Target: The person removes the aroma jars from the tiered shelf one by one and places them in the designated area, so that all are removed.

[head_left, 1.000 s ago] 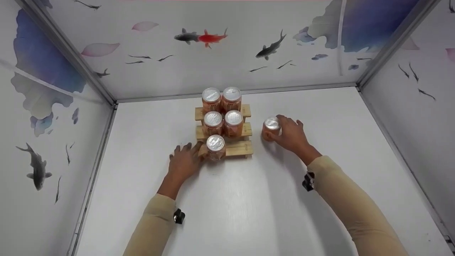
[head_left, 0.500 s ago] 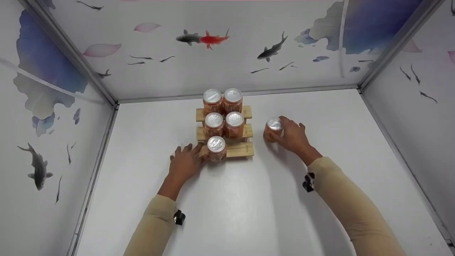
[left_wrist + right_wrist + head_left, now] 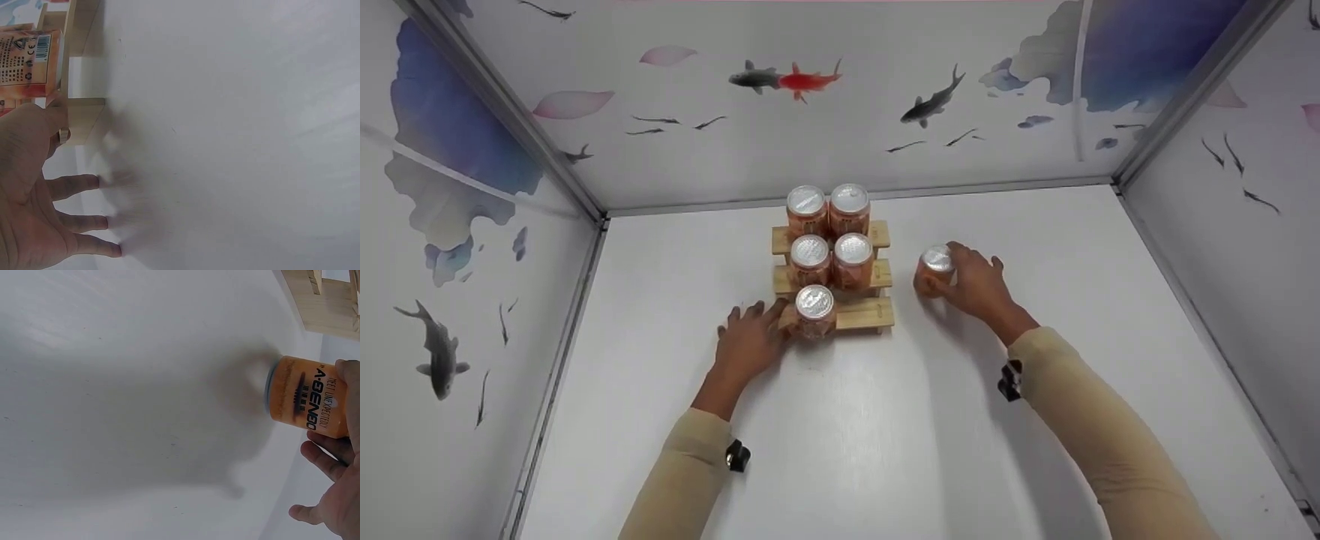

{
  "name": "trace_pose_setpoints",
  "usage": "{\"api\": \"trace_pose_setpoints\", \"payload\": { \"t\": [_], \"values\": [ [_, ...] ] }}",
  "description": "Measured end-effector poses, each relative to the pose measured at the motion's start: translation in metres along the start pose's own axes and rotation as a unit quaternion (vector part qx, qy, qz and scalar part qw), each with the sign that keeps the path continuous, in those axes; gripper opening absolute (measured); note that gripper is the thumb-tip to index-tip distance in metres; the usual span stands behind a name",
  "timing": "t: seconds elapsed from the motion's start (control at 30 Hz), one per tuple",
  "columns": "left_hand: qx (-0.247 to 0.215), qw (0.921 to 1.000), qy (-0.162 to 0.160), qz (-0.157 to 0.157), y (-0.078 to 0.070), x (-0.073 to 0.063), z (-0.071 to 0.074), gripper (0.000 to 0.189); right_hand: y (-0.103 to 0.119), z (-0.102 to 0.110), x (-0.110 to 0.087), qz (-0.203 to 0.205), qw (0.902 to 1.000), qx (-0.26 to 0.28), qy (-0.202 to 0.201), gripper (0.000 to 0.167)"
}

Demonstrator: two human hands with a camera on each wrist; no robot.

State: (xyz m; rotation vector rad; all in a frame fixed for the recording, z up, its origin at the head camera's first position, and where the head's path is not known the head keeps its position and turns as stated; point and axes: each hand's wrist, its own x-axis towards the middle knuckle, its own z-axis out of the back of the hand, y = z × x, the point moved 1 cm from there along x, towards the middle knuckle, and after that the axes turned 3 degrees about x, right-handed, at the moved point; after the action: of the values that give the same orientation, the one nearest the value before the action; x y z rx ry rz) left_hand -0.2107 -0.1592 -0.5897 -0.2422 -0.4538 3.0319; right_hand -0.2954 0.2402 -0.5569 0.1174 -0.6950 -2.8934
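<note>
One three-tiered wooden rack (image 3: pixel 870 313) stands at frame centre, bearing five cans (image 3: pixel 853 253) that could topple if the left hand (image 3: pixel 750 341), pinching the rack's lower-left end, jolts it. Right of centre, the right hand (image 3: pixel 979 285) grasps another can (image 3: pixel 934 264), which might slip from a loose hold.

On stepped rack (image 3: pixel 866 313), two cans (image 3: pixel 849 214) at back, two in middle, one at front left. At its front left end, left hand (image 3: pixel 750 341); right of rack, another can (image 3: pixel 931 281) in right hand (image 3: pixel 979 283).
</note>
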Motion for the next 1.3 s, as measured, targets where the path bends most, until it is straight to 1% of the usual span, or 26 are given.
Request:
{"api": "trace_pose_setpoints", "payload": {
  "t": [0.1, 0.27, 0.4, 0.57, 0.77, 0.97, 1.17, 1.3],
  "values": [
    [0.0, 1.0, -0.001, -0.001, 0.0, 0.001, 0.0, 0.06, 0.0, 0.001, 0.0, 0.007, 0.9999, -0.007, -0.004, 0.083],
    [0.003, 1.0, 0.007, 0.0, -0.001, 0.002, 0.002, 0.06, -0.001, 0.004, -0.001, 0.015, 0.9995, -0.028, -0.009, 0.086],
    [0.007, 1.0, 0.006, 0.0, -0.002, 0.002, 0.002, 0.059, 0.001, 0.008, -0.004, 0.03, 0.9986, -0.036, -0.024, 0.088],
    [0.008, 0.9999, 0.006, -0.001, -0.002, 0.002, 0.001, 0.057, 0.009, 0.013, -0.01, 0.056, 0.9965, -0.045, -0.043, 0.087],
    [0.004, 1.0, 0.008, 0.0, -0.001, 0.0, 0.001, 0.058, 0.023, 0.015, -0.016, 0.091, 0.9934, -0.043, -0.054, 0.084],
    [-0.002, 1.0, 0.007, -0.002, 0.0, 0.0, 0.001, 0.058, 0.038, 0.014, -0.021, 0.116, 0.9917, -0.032, -0.045, 0.083],
    [-0.003, 1.0, 0.004, -0.004, 0.002, 0.002, -0.001, 0.058, 0.051, 0.011, -0.027, 0.132, 0.9899, -0.043, -0.027, 0.084],
    [0.0, 1.0, 0.002, -0.006, 0.002, 0.002, -0.001, 0.059, 0.059, 0.006, -0.031, 0.154, 0.9868, -0.045, -0.024, 0.084]
  ]
}}
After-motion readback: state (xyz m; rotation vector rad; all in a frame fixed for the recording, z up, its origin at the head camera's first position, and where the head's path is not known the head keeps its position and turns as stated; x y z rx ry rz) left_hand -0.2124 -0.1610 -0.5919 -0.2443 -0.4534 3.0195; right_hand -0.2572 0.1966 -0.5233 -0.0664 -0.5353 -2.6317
